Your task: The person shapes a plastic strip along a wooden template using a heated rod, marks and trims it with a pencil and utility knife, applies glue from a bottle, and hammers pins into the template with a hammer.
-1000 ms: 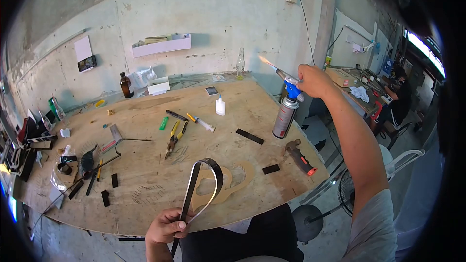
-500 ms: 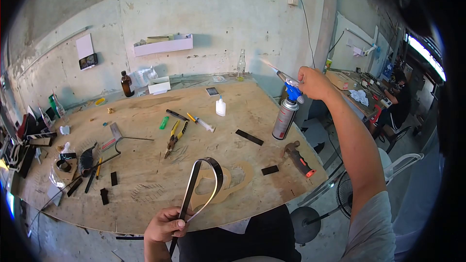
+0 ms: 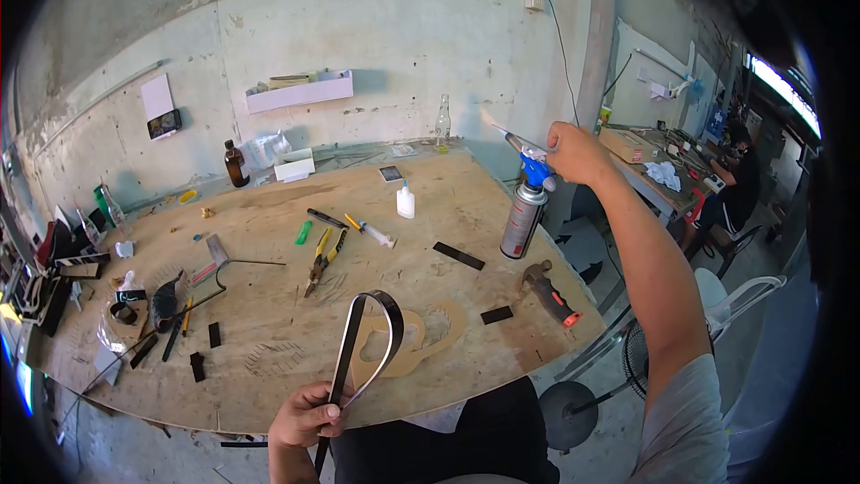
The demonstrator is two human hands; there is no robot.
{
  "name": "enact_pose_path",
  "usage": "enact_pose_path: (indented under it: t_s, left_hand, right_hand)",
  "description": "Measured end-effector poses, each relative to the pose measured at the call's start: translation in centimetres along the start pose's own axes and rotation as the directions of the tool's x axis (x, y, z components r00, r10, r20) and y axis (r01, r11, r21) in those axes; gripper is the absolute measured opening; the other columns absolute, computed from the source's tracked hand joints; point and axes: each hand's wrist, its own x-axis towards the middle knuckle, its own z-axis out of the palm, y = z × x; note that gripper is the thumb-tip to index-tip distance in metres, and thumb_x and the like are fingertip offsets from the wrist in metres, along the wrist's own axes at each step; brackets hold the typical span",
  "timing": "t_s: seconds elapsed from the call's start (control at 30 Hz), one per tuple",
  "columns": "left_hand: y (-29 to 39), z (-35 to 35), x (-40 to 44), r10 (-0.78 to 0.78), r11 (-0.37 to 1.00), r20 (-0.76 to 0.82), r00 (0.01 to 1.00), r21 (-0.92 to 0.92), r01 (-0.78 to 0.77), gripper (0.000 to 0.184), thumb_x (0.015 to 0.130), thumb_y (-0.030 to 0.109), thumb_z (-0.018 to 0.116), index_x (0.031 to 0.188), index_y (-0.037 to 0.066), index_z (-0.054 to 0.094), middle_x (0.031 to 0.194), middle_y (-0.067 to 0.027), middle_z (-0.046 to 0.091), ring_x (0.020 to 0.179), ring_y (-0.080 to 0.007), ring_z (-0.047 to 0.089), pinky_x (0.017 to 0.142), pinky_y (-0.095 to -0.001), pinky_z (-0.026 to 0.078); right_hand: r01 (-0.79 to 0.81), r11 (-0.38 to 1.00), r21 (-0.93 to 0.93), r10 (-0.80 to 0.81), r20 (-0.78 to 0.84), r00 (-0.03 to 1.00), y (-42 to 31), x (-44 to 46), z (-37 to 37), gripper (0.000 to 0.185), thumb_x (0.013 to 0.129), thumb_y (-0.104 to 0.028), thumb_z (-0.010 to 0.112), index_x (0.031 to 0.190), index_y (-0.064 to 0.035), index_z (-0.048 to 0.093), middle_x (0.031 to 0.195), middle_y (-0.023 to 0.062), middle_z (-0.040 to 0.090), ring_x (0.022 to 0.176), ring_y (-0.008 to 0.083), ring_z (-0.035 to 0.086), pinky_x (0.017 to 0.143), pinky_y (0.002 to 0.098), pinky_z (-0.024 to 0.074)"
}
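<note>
Strip [image 3: 348,350] barely shifted, glossy black, looped

One head-worn wide-angle camera looks forward and down, from close above the lap [image 3: 502,435] at six o'clock, across the workbench [image 3: 385,269] to the wall [image 3: 412,27] at twelve, framing the left hand [image 3: 306,417] at seven and the right hand [image 3: 580,154] at two.
</note>
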Motion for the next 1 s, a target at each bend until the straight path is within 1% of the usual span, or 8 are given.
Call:
enact_pose_path:
  t_s: [0.23, 0.33, 0.43, 0.47, 0.63, 0.7, 0.83, 1.0]
  left_hand:
    - [0.0, -0.4, 0.2, 0.010, 0.999, 0.043, 0.999, 0.036, -0.012, 0.039, 0.099, 0.016, 0.078, 0.129, -0.007, 0.067, 0.072, -0.0026, 0.057, 0.056, -0.0113, 0.047, 0.052, -0.0284, 0.035]
    - [0.1, 0.3, -0.2, 0.004, 0.992, -0.016, 1.000, 0.129, -0.002, 0.044, 0.099, 0.021, 0.079, 0.132, -0.006, 0.067, 0.074, -0.0020, 0.058, 0.057, -0.0100, 0.049, 0.052, -0.0270, 0.035]
    - [0.3, 1.4, -0.2, -0.030, 0.961, -0.103, 0.994, 0.271, 0.057, 0.045, 0.100, 0.020, 0.077, 0.137, -0.004, 0.066, 0.080, 0.0009, 0.061, 0.061, -0.0081, 0.051, 0.056, -0.0249, 0.037]
    - [0.7, 2.7, -0.1, -0.039, 0.946, -0.127, 0.991, 0.314, 0.078, 0.042, 0.101, 0.015, 0.076, 0.138, -0.002, 0.066, 0.084, 0.0018, 0.064, 0.065, -0.0070, 0.051, 0.057, -0.0241, 0.037]
    - [1.4, 8.4, -2.2, 0.132, 0.702, -0.319, 0.938, 0.699, 0.139, 0.044, 0.098, 0.015, 0.081, 0.135, -0.003, 0.068, 0.086, -0.0020, 0.068, 0.067, -0.0148, 0.060, 0.063, -0.0333, 0.049]
    - [2.1, 10.0, -3.3, 0.259, 0.427, -0.275, 0.926, 0.892, 0.145, 0.046, 0.094, 0.014, 0.082, 0.136, -0.001, 0.069, 0.089, -0.0095, 0.071, 0.070, -0.0229, 0.066, 0.067, -0.0357, 0.053]
    - [2.4, 11.7, -4.2, 0.310, 0.134, -0.304, 0.901, 0.952, 0.275, 0.047, 0.088, 0.008, 0.084, 0.132, 0.002, 0.071, 0.092, -0.0147, 0.072, 0.075, -0.0257, 0.070, 0.070, -0.0356, 0.054]
    - [1.0, 11.5, -4.2, 0.363, 0.076, -0.297, 0.883, 0.954, 0.290, 0.047, 0.088, 0.009, 0.082, 0.134, 0.006, 0.072, 0.096, -0.0204, 0.075, 0.083, -0.0400, 0.072, 0.075, -0.0429, 0.057]
  right_hand:
    - [0.025, 0.998, 0.059, -0.023, -0.024, 0.999, 1.3, 0.4, 0.7, 0.033, 0.086, -0.023, 0.077, 0.115, -0.0092, 0.072, 0.108, 0.0235, 0.076, 0.108, 0.0435, 0.072, 0.094, 0.0496, 0.0579]
    - [0.183, 0.968, 0.175, -0.142, -0.220, 0.965, 3.4, 1.2, 2.1, 0.033, 0.089, -0.021, 0.076, 0.120, -0.0090, 0.071, 0.098, 0.0228, 0.075, 0.095, 0.0402, 0.073, 0.085, 0.0486, 0.0573]
    - [0.297, 0.833, 0.468, -0.083, -0.424, 0.902, 3.5, -1.4, 3.3, 0.032, 0.100, -0.016, 0.070, 0.130, -0.0049, 0.070, 0.079, 0.0106, 0.070, 0.069, 0.0191, 0.064, 0.064, 0.0351, 0.0487]
    - [0.239, 0.727, 0.644, 0.024, -0.371, 0.928, 1.5, -4.6, 2.7, 0.033, 0.106, -0.016, 0.065, 0.136, -0.0013, 0.069, 0.071, 0.0005, 0.059, 0.063, 0.0073, 0.050, 0.058, 0.0268, 0.0382]
    - [0.148, 0.254, 0.956, 0.111, -0.181, 0.977, 0.7, -18.2, 7.4, 0.027, 0.106, -0.017, 0.065, 0.126, -0.0002, 0.069, 0.069, -0.0035, 0.050, 0.051, 0.0044, 0.041, 0.047, 0.0223, 0.0299]
    - [0.067, 0.133, 0.989, 0.126, -0.083, 0.989, 0.7, -23.7, 9.6, 0.024, 0.104, -0.015, 0.064, 0.122, 0.0000, 0.066, 0.072, -0.0016, 0.052, 0.051, 0.0046, 0.042, 0.047, 0.0207, 0.0325]
    - [-0.068, 0.200, 0.977, 0.028, 0.064, 0.998, -0.7, -31.5, 10.6, 0.032, 0.100, -0.009, 0.065, 0.129, 0.0040, 0.062, 0.077, 0.0009, 0.056, 0.053, 0.0059, 0.049, 0.048, 0.0213, 0.0377]
    - [-0.018, 0.455, 0.890, -0.129, 0.086, 0.988, -1.2, -37.3, 10.9, 0.034, 0.099, -0.008, 0.070, 0.129, 0.0080, 0.070, 0.070, 0.0017, 0.063, 0.057, 0.0051, 0.054, 0.053, 0.0226, 0.0381]
